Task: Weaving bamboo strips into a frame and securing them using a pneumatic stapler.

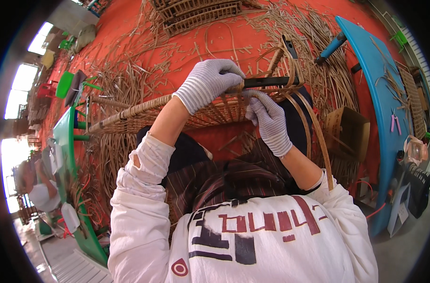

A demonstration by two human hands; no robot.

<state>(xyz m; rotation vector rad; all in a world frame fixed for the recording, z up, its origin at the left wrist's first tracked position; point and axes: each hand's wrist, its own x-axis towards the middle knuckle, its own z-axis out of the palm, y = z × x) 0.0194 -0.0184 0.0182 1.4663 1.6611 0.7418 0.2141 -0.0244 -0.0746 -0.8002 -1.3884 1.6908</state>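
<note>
A woven brown wicker frame (144,109) lies across my lap, its long rim wrapped in flat strips. My left hand (209,86), in a white-and-grey striped glove, is closed over this rim where the wrapping meets a bare black bar (266,82). Just below the bar, my right hand (270,121), in a matching glove, has its fingers bent together against the woven side. What its fingertips pinch is hidden. From the frame's right corner, long loose brown strips (318,129) curve down past my right forearm.
Cut strips (172,59) litter the red floor. Another woven piece (200,16) lies ahead. On the right stand a blue table (380,113) with pink-handled pliers (395,123) and a cardboard box (349,132). A green table (66,141) and a seated person (38,186) are at left.
</note>
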